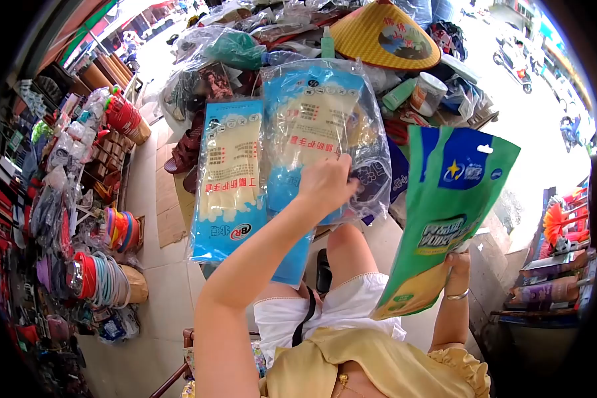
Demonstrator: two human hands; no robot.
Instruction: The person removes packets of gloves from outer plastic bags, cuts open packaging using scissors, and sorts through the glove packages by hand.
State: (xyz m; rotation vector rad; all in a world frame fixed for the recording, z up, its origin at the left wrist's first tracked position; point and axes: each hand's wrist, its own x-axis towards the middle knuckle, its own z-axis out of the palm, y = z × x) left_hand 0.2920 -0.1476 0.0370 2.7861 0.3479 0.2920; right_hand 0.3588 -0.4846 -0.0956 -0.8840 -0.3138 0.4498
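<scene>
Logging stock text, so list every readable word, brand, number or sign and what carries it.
"BR": blue-and-cream flat plastic packet, left.
"丁腈防护手套": in red on that packet, and on the similar packet inside a clear plastic bag.
"星宇": green, blue-topped plastic packet in the right hand; its larger white lettering is too blurred.
Yellow conical hat: red characters, unclear.
Packets' fine print: too small.

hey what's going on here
A person has a hand on each side of the work. The right hand holds up a green packet by its edge. The left hand is at a clear plastic bag with blue packaging showing through; whether its fingers grip the bag is hard to tell. Another blue packet lies beside the bag, and a yellow conical hat sits on the heap beyond.
</scene>
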